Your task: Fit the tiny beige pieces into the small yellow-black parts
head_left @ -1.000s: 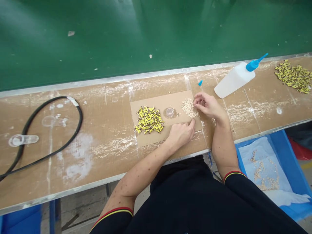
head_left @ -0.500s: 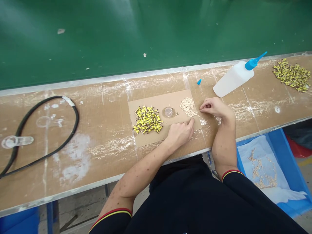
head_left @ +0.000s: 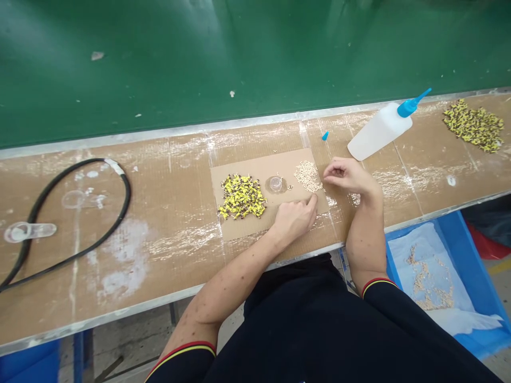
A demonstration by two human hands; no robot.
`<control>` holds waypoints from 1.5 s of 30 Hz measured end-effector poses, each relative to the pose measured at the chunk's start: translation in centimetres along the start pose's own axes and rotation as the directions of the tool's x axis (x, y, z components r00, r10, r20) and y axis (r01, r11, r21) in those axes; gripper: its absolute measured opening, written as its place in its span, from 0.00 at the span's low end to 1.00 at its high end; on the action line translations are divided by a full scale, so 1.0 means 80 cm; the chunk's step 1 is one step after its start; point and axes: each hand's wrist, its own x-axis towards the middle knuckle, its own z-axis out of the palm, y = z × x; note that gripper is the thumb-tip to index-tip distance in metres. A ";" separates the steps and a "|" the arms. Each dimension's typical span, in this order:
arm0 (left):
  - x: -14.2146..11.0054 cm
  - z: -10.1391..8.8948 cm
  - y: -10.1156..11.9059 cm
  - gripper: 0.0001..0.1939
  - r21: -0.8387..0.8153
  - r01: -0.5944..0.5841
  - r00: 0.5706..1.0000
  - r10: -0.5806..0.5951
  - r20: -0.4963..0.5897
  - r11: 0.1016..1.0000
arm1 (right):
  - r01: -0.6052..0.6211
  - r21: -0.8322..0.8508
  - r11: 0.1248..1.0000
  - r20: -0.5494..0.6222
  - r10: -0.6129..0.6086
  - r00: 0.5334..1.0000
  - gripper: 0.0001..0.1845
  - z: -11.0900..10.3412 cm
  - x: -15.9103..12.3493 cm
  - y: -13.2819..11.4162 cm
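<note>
My left hand (head_left: 296, 217) rests on a cardboard sheet (head_left: 247, 231), fingers curled and index finger reaching toward the near edge of a pile of tiny beige pieces (head_left: 307, 175). Its fingertips are mostly hidden, so what they hold cannot be seen. Just right of that pile is my right hand (head_left: 346, 174), with thumb and fingers bent together; anything between them is too small to make out. A small clear round dish (head_left: 275, 184) stands mid-sheet, a few bits beside it. To its left lies a heap of small yellow-and-dark pieces (head_left: 241, 197).
A white squeeze bottle (head_left: 379, 132) with a blue nozzle lies beyond my right hand, near a small blue cap (head_left: 325, 136). Another yellow-and-dark heap (head_left: 473, 125) is far right. A black cable (head_left: 128, 194) loops at left. Below the table is a blue bin (head_left: 475, 266).
My right hand has shifted slightly left, nearer the beige pile, its fingers a little more raised and curled. My left hand stays nearly in place. The view has shifted a little.
</note>
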 end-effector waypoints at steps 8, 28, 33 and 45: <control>-0.001 -0.001 0.000 0.25 -0.002 0.002 1.000 -0.002 0.015 1.000 | -0.158 -0.114 0.981 0.231 0.181 0.956 0.03 -0.002 -0.001 0.005; -0.001 0.000 0.000 0.22 -0.002 0.009 1.000 -0.009 -0.004 1.000 | -0.178 -0.221 0.959 0.177 0.219 0.960 0.04 -0.005 -0.002 -0.003; 0.000 0.000 0.000 0.22 -0.004 -0.002 1.000 0.002 -0.007 1.000 | -0.060 -0.054 0.997 0.014 0.061 0.998 0.07 0.002 0.000 -0.012; 0.000 -0.004 0.000 0.22 -0.016 0.001 1.000 -0.001 0.028 1.000 | -0.205 -0.033 0.978 -0.349 0.181 0.920 0.12 -0.030 -0.021 0.025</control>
